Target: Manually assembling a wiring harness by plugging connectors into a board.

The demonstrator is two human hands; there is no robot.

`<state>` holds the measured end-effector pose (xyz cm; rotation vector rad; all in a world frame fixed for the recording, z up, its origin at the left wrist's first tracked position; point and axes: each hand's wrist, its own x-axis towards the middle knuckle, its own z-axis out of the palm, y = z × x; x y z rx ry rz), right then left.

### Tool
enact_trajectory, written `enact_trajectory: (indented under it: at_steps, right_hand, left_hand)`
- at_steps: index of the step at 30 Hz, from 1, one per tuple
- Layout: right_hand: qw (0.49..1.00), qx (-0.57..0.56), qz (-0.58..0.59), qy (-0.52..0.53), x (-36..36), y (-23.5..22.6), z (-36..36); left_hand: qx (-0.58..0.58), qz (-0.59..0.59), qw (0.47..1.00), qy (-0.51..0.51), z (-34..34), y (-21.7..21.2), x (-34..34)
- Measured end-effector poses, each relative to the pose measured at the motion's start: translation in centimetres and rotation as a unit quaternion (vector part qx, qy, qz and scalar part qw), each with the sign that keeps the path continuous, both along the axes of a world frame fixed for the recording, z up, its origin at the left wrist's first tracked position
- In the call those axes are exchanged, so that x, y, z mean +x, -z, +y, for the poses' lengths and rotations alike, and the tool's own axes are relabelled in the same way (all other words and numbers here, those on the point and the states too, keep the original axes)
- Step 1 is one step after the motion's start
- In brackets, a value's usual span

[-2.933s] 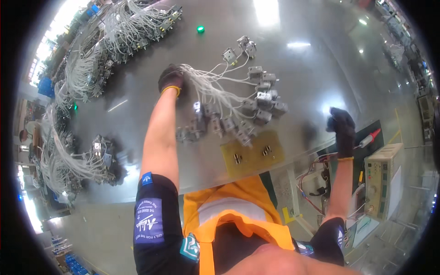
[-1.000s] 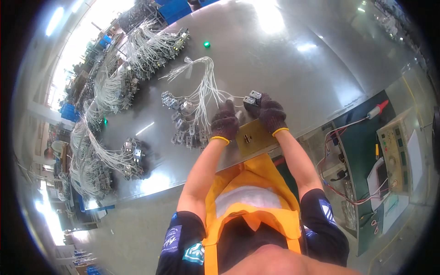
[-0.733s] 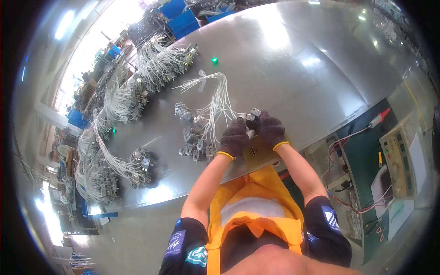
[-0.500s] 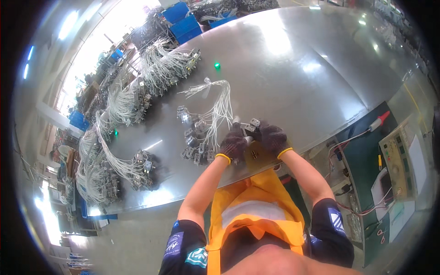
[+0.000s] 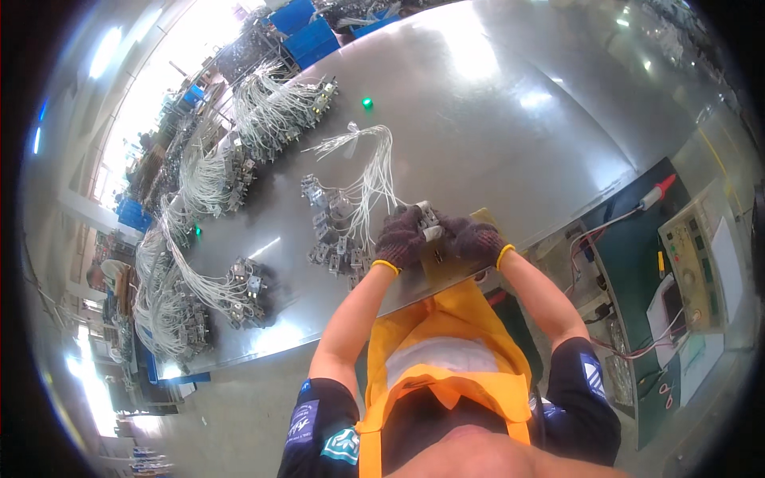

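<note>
My left hand (image 5: 400, 237) and my right hand (image 5: 472, 240), both in dark knitted gloves with yellow cuffs, meet near the table's front edge. Between them is a small silvery metal part (image 5: 430, 217) with white pieces, partly covered by the gloves. The left fingers curl around it; the right fingers press at its other side. Under the hands lies a flat brownish-yellow plate (image 5: 448, 269). Just left of my left hand, several metal parts (image 5: 323, 227) lie in a cluster, joined to a bundle of white wires (image 5: 377, 171) tied at its far end.
Farther left lie piles of white-wired metal parts (image 5: 279, 111) and another bundle (image 5: 247, 291). Blue bins (image 5: 311, 40) stand beyond the metal table (image 5: 510, 143). At right, a green-topped bench (image 5: 617, 263) carries a test instrument (image 5: 692, 275), a red-tipped probe (image 5: 657, 193) and scissors (image 5: 666, 394).
My hands have shifted slightly, and the metal part between them has turned and sits closer to the left glove. The right hand lies flatter, and the whole view has moved a little.
</note>
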<state>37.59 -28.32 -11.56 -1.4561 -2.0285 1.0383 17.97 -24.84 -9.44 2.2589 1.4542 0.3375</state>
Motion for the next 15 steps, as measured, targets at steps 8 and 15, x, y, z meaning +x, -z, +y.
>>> enact_trajectory:
  at_steps: [8, 15]
  right_hand:
    - [0.833, -0.063, 0.462, 0.298, 4.8, 1.1, -4.8]
    - [0.851, -0.055, 0.454, 0.257, 6.3, 2.7, -14.5]
  left_hand:
    - [-0.201, -0.346, 0.916, -0.034, 0.9, 3.2, -5.1]
    - [-0.078, -0.161, 0.984, -0.018, -5.9, -0.6, -3.6]
